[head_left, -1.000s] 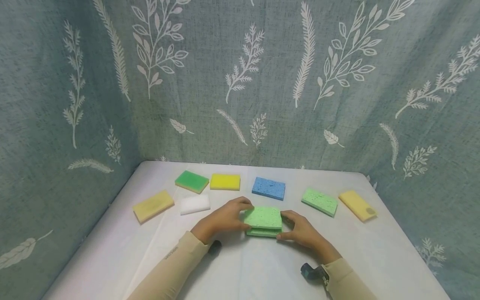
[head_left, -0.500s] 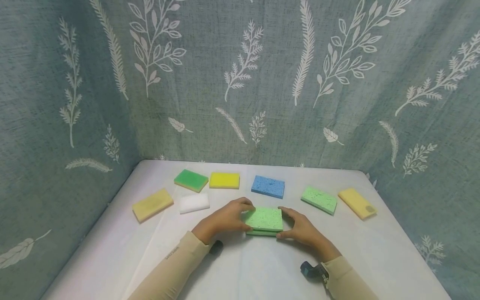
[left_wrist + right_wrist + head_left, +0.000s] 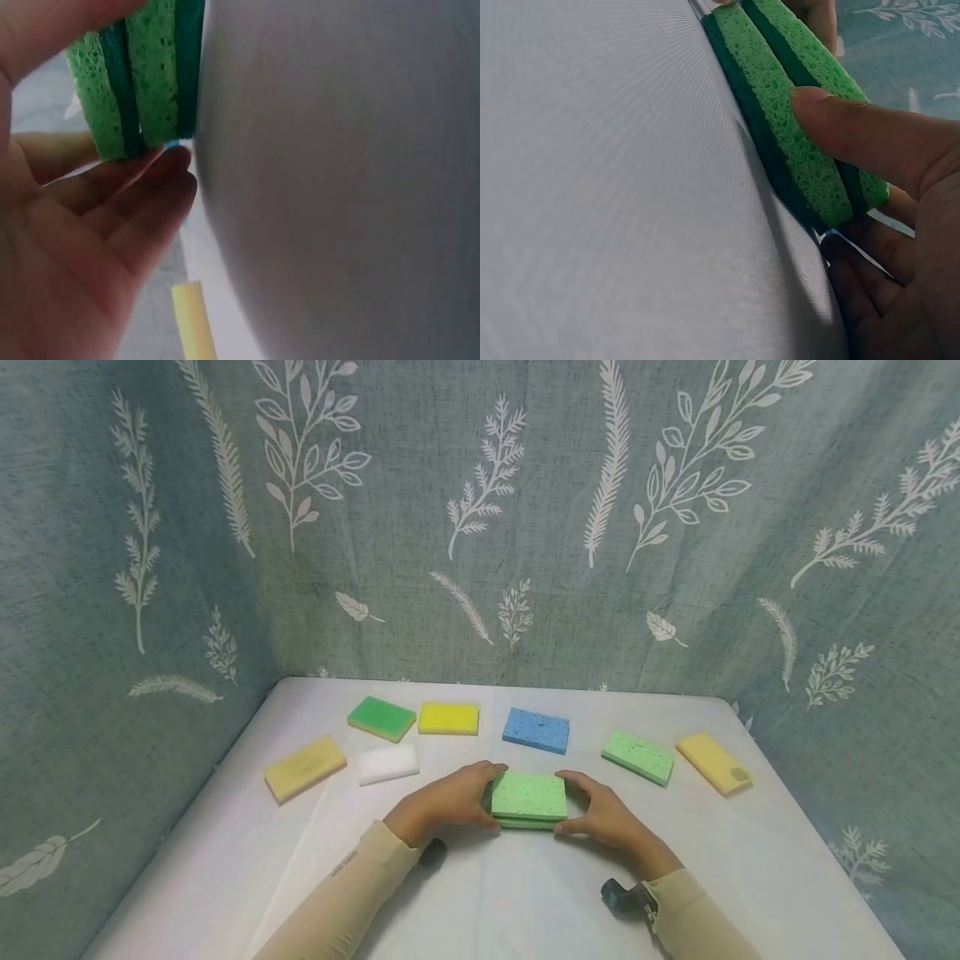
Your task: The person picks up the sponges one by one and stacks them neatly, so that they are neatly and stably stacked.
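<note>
Two green sponges with dark green scouring layers lie stacked in the middle of the table. The upper sponge (image 3: 528,793) lines up closely over the lower sponge (image 3: 532,825). My left hand (image 3: 453,797) holds the stack's left end, thumb at the near edge and fingers at the far side. At the opposite end my right hand (image 3: 606,817) grips it the same way. In the right wrist view the thumb presses across the near edges of both the lower sponge (image 3: 769,124) and the upper sponge (image 3: 821,52). The left wrist view shows fingers curled behind their far edge.
Behind the stack are a blue sponge (image 3: 536,731), a bright yellow sponge (image 3: 448,718) and a green-topped sponge (image 3: 382,718). To the left lie a white sponge (image 3: 388,764) and a tan sponge (image 3: 305,768). A light green sponge (image 3: 638,757) and a pale yellow sponge (image 3: 714,764) lie right.
The upper green sponge has come down and slightly right onto the lower one, closing the gap between them. My left hand has shifted a little right along with it.
</note>
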Action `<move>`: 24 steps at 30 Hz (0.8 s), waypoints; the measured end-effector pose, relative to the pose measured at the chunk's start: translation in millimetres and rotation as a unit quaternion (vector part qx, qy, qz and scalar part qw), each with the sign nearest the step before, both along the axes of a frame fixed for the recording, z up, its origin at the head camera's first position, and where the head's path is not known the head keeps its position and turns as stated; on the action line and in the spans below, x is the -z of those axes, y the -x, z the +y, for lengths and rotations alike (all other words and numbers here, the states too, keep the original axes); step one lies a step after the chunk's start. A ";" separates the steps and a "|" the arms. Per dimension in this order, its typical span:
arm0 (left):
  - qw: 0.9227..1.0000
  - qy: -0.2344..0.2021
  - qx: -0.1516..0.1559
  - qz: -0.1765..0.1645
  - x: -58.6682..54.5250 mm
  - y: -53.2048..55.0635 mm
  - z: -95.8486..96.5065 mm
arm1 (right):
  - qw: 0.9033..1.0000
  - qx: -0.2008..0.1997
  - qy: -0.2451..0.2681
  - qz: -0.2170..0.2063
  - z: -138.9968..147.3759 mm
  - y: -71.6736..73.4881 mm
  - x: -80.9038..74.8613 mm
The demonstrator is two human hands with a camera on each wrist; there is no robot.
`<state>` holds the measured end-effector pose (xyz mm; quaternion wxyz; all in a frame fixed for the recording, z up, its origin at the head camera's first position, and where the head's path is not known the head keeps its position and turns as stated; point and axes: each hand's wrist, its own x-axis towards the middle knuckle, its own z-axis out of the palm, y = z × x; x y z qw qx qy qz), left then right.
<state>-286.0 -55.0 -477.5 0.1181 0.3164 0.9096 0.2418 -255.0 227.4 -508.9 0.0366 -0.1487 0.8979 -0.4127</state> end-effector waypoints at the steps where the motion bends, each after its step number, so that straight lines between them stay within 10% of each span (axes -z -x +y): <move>1: 1.000 0.000 0.000 0.001 -0.6 0.0 0.5 | 1.000 0.001 0.001 0.000 0.0 0.3 -0.7; 24: 0.997 -0.070 -0.019 -0.014 8.1 -0.3 -3.9 | 1.000 -0.004 0.000 -0.007 3.3 0.3 -1.3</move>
